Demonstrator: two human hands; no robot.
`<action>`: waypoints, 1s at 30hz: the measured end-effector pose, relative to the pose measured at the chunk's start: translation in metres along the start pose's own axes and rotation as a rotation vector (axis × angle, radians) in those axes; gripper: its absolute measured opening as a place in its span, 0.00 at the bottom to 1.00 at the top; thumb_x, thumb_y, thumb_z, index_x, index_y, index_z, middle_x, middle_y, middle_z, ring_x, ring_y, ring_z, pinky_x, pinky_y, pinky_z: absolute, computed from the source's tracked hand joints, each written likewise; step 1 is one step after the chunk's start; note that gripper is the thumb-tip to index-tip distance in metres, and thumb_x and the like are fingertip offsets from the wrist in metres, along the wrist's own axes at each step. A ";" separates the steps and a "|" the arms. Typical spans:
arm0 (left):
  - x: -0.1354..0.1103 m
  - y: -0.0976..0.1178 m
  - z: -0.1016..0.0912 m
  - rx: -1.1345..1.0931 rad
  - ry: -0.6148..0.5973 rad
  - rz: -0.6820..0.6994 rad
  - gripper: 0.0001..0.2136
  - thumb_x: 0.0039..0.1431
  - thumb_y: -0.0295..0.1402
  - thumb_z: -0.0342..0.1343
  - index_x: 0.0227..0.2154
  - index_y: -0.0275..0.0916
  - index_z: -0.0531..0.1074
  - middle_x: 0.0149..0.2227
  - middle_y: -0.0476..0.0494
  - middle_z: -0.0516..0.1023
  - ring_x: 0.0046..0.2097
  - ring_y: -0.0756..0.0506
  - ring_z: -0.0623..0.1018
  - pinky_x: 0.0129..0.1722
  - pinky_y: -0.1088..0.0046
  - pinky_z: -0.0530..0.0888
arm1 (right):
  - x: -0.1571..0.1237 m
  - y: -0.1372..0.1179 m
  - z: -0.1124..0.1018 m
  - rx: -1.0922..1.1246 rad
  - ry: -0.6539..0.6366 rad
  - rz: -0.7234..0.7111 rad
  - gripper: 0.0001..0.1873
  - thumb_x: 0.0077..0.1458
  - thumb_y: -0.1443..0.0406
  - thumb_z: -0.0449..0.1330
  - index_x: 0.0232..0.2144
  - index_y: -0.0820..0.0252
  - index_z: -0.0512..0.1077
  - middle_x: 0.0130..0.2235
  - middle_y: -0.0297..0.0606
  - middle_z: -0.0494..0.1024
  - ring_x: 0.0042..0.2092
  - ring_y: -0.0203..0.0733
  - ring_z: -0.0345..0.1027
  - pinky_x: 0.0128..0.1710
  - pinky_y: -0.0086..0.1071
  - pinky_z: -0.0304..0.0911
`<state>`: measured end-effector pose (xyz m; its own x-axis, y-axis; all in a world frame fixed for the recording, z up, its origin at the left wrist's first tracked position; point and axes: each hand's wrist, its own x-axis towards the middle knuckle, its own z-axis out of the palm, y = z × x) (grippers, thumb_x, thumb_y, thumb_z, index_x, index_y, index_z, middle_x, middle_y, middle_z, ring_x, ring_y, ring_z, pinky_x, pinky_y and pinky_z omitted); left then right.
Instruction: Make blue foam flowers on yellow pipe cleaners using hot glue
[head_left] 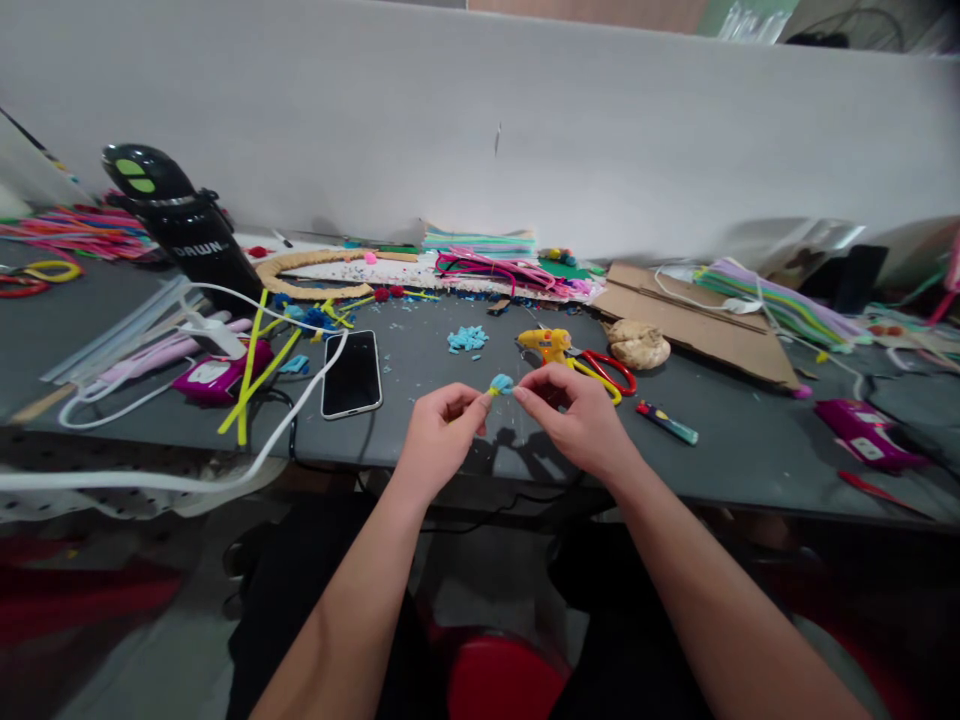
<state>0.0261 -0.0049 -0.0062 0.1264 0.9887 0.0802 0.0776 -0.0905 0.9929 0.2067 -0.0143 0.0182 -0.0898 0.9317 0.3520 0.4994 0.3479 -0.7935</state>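
Note:
Between thumb and finger, my left hand (450,425) pinches a small craft flower (502,384) by its yellow end; the other end is a tuft of light-blue pieces. My right hand (566,410) is closed in a pinch at the blue tuft's right edge. Whether it grips the tuft or a separate tiny bit, I cannot tell. Just beyond my hands lies a loose pile of light-blue cut pieces (467,339). A yellow hot glue gun (546,345) rests behind my right hand, beside scissors (611,372) with red and yellow handles.
A phone (352,373) lies left of my hands, near yellow strips (259,365) and a white cable (300,395). A black bottle (184,230) stands further left. On the right are a lighter (667,422), a beige lump (637,344), cardboard (697,325) and a purple device (870,433).

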 end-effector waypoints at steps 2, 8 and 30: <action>0.001 -0.001 -0.001 0.006 0.007 0.001 0.13 0.56 0.43 0.62 0.26 0.37 0.75 0.20 0.50 0.71 0.23 0.52 0.67 0.24 0.77 0.60 | 0.000 -0.002 -0.002 -0.002 -0.036 -0.001 0.09 0.59 0.59 0.61 0.32 0.59 0.75 0.30 0.35 0.76 0.30 0.36 0.65 0.29 0.30 0.61; 0.000 0.000 -0.002 0.048 -0.004 0.006 0.13 0.58 0.42 0.61 0.26 0.37 0.74 0.20 0.51 0.71 0.23 0.52 0.67 0.24 0.78 0.61 | 0.000 -0.001 -0.005 0.016 -0.116 0.017 0.08 0.59 0.61 0.60 0.32 0.59 0.74 0.30 0.34 0.75 0.30 0.36 0.65 0.29 0.30 0.60; 0.000 0.000 -0.004 0.108 -0.074 0.002 0.16 0.58 0.44 0.59 0.24 0.35 0.73 0.19 0.52 0.67 0.23 0.53 0.64 0.24 0.77 0.58 | 0.001 0.001 -0.002 -0.054 -0.037 0.030 0.07 0.59 0.62 0.61 0.32 0.60 0.74 0.30 0.34 0.74 0.29 0.35 0.63 0.29 0.30 0.58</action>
<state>0.0226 -0.0043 -0.0058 0.1988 0.9774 0.0715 0.1826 -0.1086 0.9772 0.2085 -0.0135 0.0191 -0.1051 0.9453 0.3089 0.5478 0.3143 -0.7753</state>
